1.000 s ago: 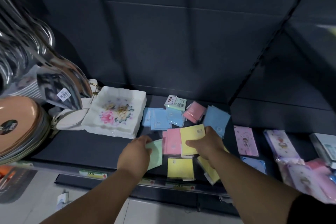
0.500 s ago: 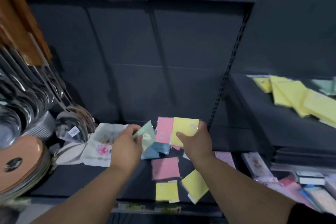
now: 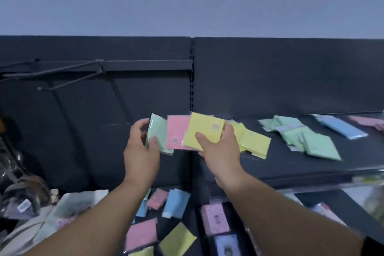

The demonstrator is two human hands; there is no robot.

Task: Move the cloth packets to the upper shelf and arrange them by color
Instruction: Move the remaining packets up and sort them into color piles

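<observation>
Three cloth packets are held fanned before the left end of the upper shelf [image 3: 291,169]: the left hand [image 3: 141,151] grips the green packet [image 3: 159,131], thumb on its face; the right hand [image 3: 221,153] pinches the yellow packet [image 3: 205,129], which overlaps the pink packet [image 3: 176,131] between them. On the shelf lie a yellow pile [image 3: 254,142], a green pile [image 3: 311,141], blue packets [image 3: 342,129] and, far right, blurred pink packets [image 3: 368,120]
</observation>
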